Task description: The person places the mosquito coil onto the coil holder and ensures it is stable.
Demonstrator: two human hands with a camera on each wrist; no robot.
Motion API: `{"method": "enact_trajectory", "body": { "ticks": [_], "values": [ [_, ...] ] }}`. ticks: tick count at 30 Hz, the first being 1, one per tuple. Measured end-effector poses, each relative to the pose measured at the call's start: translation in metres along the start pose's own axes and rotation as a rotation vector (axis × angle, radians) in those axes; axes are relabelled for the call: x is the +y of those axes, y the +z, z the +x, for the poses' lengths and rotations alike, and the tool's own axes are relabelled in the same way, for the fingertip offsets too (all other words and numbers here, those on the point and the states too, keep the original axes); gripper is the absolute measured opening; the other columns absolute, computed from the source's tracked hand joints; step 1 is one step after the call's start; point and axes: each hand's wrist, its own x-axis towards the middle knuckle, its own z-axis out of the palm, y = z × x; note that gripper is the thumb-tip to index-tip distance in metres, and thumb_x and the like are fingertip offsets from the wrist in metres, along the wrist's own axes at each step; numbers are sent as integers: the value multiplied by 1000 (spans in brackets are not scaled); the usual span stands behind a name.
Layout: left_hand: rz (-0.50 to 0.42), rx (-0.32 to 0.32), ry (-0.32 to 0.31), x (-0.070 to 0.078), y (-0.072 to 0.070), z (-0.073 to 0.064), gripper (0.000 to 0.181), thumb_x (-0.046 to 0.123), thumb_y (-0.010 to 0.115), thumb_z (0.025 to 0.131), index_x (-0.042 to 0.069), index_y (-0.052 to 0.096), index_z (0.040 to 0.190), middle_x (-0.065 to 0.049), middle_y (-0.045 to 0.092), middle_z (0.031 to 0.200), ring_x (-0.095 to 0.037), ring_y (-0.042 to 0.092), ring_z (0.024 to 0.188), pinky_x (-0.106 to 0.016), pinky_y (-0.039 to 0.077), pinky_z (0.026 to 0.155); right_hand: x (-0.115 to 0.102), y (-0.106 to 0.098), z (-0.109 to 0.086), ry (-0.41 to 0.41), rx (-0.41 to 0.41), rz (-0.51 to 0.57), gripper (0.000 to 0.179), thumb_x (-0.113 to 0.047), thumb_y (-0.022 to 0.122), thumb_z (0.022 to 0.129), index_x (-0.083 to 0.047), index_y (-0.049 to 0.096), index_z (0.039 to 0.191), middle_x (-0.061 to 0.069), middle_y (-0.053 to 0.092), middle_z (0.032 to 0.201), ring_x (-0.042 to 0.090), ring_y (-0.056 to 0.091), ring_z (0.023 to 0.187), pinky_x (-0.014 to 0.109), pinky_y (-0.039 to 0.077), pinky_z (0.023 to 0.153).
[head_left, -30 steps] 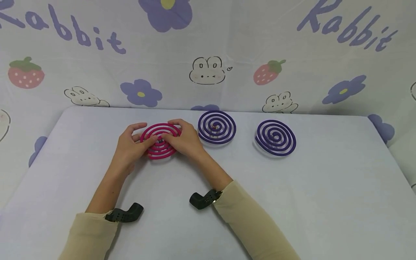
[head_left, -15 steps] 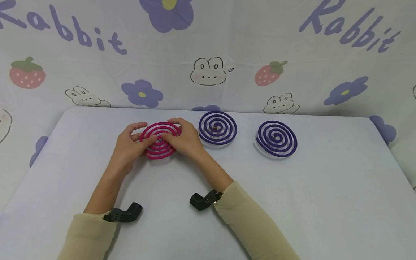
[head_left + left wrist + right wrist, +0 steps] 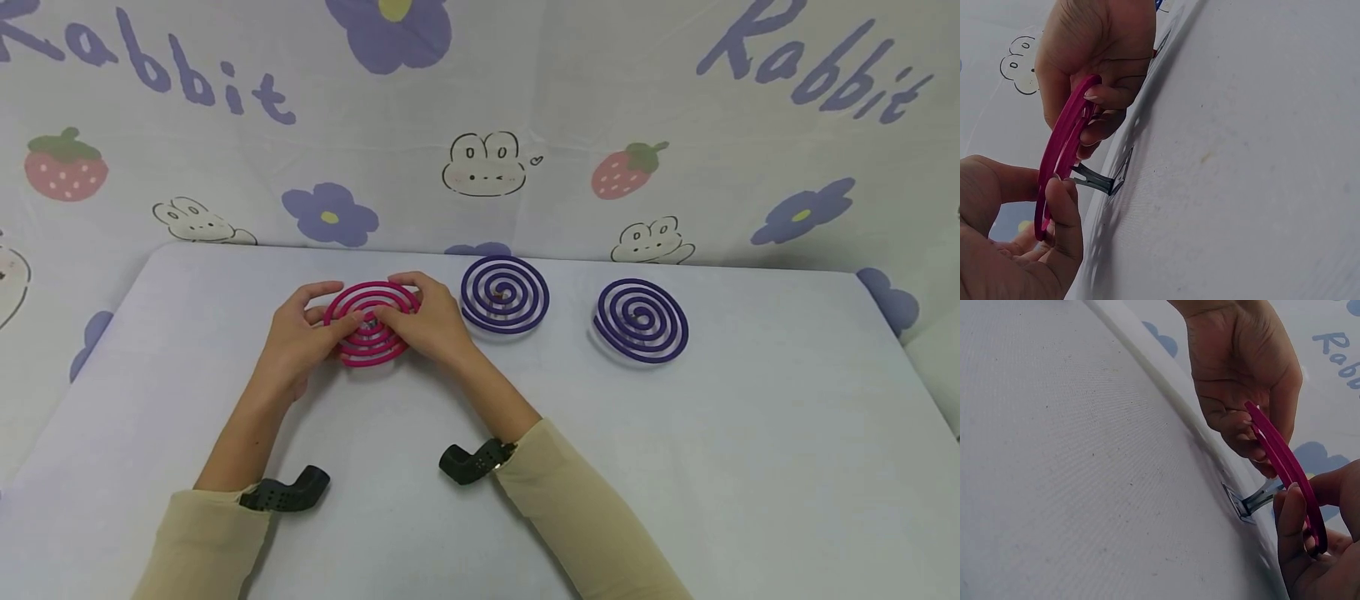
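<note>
Both hands hold a pink spiral mosquito coil (image 3: 1062,134) at the left of the table. My left hand (image 3: 296,340) grips its left side, thumb on top near the center and fingers at the rim. On the opposite side, my right hand (image 3: 438,325) pinches it the same way, the two thumbs almost meeting over the middle. Seen edge-on in both wrist views, the coil sits at a small metal stand (image 3: 1257,501) whose flat base rests on the tabletop. The thumbs hide the spiral's center in the head view.
Two purple mosquito coils stand to the right: one purple coil (image 3: 506,292) near the back edge beside my right hand, another purple coil (image 3: 641,317) farther right. The white table (image 3: 750,467) ends at a printed cloth backdrop (image 3: 555,200).
</note>
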Motion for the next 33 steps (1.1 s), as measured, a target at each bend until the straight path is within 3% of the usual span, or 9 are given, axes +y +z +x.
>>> {"method": "enact_trajectory", "body": {
  "ticks": [4,12,24,33],
  "values": [
    [2,0,-7,0,1,0,72,27,72,101,12,37,162,-25,62,148,-1,68,85,-15,60,73,1,0,0,3,-4,4,51,-22,78,94,-9,64,142,17,74,124,26,73,106,30,62,88],
    [3,-2,-8,1,2,0,70,25,72,101,11,38,161,-25,62,147,-1,67,85,-14,60,74,3,0,-1,19,-5,-4,52,-24,78,95,-9,63,143,17,71,133,28,71,116,38,62,99],
    [10,2,-4,2,2,0,69,25,72,101,10,39,161,-26,62,147,-1,67,87,-14,60,75,2,2,-1,27,2,28,52,-23,79,94,-10,64,142,17,74,126,27,73,108,34,64,92],
    [16,7,-10,-1,3,1,69,23,72,101,10,40,160,-26,63,146,-1,68,87,-14,60,75,3,3,-2,23,20,16,51,-22,79,93,-9,65,141,16,72,134,28,71,116,39,63,99]
  ]
}}
